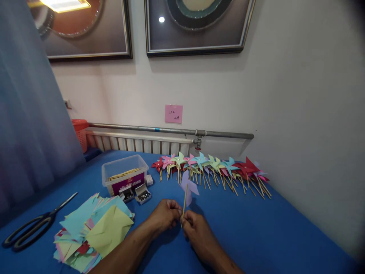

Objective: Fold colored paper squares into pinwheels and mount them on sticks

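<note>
A clear plastic box with a purple label stands toward the far left of the blue-covered counter, holding a bundle of thin wooden sticks; just in front of it sit two small open boxes of metal pins, and a small white box touches its right end. Along the counter's far edge, by the wall, runs a row of finished paper pinwheels on wooden sticks, in red, pink, green and blue, lying side by side. At the near left edge lie black-handled scissors, and beside them a loose heap of coloured paper squares, yellow-green and light blue on top. The right half of the counter, from the row down to the near edge, is bare blue cloth. Near the middle of the near edge the left hand and the right hand meet, both pinching the lower end of a thin wooden stick that carries a pale lilac paper pinwheel; the stick stands nearly upright, the pinwheel above the fingertips and in front of the row.
</note>
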A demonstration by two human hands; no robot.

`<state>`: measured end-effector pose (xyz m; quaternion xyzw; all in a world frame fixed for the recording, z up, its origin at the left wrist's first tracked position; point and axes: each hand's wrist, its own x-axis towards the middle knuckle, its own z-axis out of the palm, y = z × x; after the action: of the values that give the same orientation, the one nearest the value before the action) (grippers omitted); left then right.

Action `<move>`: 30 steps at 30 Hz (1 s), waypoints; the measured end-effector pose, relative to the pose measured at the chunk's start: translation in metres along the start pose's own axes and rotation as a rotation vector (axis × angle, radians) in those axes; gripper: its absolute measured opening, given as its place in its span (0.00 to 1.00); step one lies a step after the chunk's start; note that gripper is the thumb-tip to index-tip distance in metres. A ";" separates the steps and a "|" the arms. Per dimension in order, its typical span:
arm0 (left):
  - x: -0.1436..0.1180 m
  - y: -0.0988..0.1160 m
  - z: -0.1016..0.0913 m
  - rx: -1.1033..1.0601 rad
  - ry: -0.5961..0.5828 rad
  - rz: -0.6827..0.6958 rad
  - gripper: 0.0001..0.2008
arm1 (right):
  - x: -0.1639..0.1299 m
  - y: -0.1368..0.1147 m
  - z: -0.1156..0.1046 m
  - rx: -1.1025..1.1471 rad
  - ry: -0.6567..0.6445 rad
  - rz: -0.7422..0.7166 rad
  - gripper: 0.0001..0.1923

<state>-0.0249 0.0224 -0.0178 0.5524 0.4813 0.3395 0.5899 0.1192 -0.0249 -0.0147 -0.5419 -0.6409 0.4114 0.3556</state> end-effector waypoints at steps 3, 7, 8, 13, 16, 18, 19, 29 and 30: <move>-0.001 0.001 0.000 -0.004 0.000 0.004 0.07 | 0.000 0.002 0.000 -0.009 0.006 -0.025 0.07; 0.000 -0.001 0.000 -0.008 -0.005 0.002 0.07 | 0.001 0.005 -0.001 -0.003 -0.009 -0.046 0.07; 0.001 -0.002 0.000 -0.009 -0.007 0.001 0.07 | 0.001 0.005 -0.001 -0.002 -0.015 -0.042 0.07; 0.003 -0.004 -0.001 -0.010 -0.008 0.002 0.06 | 0.001 0.004 -0.001 0.004 -0.015 -0.033 0.07; 0.003 -0.004 -0.001 -0.007 -0.013 -0.008 0.06 | 0.001 0.004 0.000 0.003 0.002 -0.037 0.07; 0.003 -0.004 0.000 -0.001 -0.010 -0.009 0.06 | 0.002 0.005 -0.001 0.009 0.015 -0.034 0.07; 0.003 -0.004 0.000 -0.001 -0.006 -0.008 0.06 | 0.003 0.006 -0.001 0.009 0.025 -0.030 0.08; 0.000 0.002 0.009 -0.090 0.040 0.069 0.11 | 0.008 0.009 -0.010 -0.138 0.053 -0.077 0.10; 0.001 0.001 0.009 -0.089 0.042 0.071 0.10 | 0.008 0.008 -0.010 -0.151 0.056 -0.081 0.10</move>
<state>-0.0162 0.0206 -0.0177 0.5351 0.4581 0.3928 0.5911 0.1303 -0.0154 -0.0180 -0.5521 -0.6813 0.3316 0.3480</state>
